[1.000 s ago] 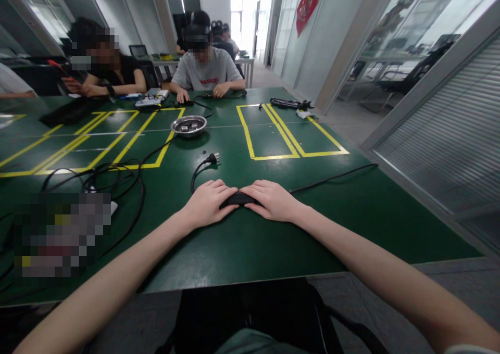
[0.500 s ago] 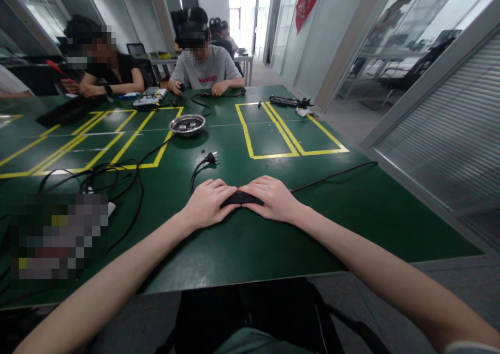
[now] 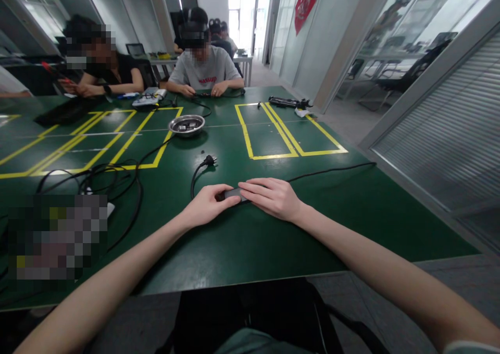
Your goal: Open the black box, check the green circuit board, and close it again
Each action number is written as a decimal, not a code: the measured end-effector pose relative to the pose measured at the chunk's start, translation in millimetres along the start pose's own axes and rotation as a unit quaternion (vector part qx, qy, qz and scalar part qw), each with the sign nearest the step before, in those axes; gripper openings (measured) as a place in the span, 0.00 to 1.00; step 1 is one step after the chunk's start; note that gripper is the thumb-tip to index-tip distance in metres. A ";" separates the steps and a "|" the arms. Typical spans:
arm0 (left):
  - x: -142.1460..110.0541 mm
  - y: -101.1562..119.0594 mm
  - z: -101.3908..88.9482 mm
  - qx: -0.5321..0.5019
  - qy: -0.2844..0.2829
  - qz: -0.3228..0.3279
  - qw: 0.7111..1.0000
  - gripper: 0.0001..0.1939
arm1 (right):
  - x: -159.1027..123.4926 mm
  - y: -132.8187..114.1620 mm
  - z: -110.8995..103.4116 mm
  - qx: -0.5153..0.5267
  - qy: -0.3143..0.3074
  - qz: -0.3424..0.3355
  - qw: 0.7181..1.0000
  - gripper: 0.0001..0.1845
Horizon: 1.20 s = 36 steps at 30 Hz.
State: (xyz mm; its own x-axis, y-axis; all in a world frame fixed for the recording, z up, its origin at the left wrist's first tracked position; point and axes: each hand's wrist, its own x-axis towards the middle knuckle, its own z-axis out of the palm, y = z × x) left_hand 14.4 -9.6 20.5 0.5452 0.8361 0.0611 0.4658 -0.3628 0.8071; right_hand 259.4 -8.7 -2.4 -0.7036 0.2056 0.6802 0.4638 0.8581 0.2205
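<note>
Close to the table's front edge, a slim power adapter (image 3: 233, 193) lies between my two hands, with a grey flat face showing. My left hand (image 3: 207, 204) is closed around its left end, thumb along the near side. Over the right end, my right hand (image 3: 275, 198) is closed with its fingers laid across the top; its thumb is hidden. A black cord curls from behind my left hand to a mains plug (image 3: 210, 160). From behind my right hand a thin cable (image 3: 332, 171) runs to the right across the table.
On the green table (image 3: 312, 239) stands a metal bowl (image 3: 186, 126) with small metal parts. Coiled black cables (image 3: 105, 174) and a blurred-out item (image 3: 58, 237) lie at the left. A folded black tripod-like item (image 3: 289, 102) is far right. Two people sit opposite.
The adapter has turned from its dark side to a grey face. My left fingers have slid down behind it, and my right fingers have flattened over it.
</note>
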 end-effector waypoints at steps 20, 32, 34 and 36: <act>-3.9 -14.0 1.4 0.282 0.141 0.232 0.920 0.14 | -0.8 2.2 4.1 0.131 -0.058 0.151 0.978 0.22; -6.2 -12.0 2.6 0.261 0.128 0.182 0.939 0.15 | 2.2 0.2 0.2 0.097 -0.119 0.097 0.983 0.29; -6.3 -12.7 3.8 0.248 0.111 0.161 0.949 0.14 | 3.8 -3.2 1.0 0.075 -0.145 0.068 0.984 0.27; -5.8 -13.7 4.9 0.240 0.115 0.153 0.952 0.15 | 3.5 -4.3 2.9 0.058 -0.163 0.064 0.983 0.25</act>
State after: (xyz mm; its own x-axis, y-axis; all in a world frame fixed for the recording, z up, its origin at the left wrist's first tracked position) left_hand 8.3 -11.5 6.2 0.5663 0.7082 0.4215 0.6041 -0.7046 0.3722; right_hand 253.4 -10.3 -3.0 -0.7877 0.4392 0.4320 0.5086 0.8593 0.0539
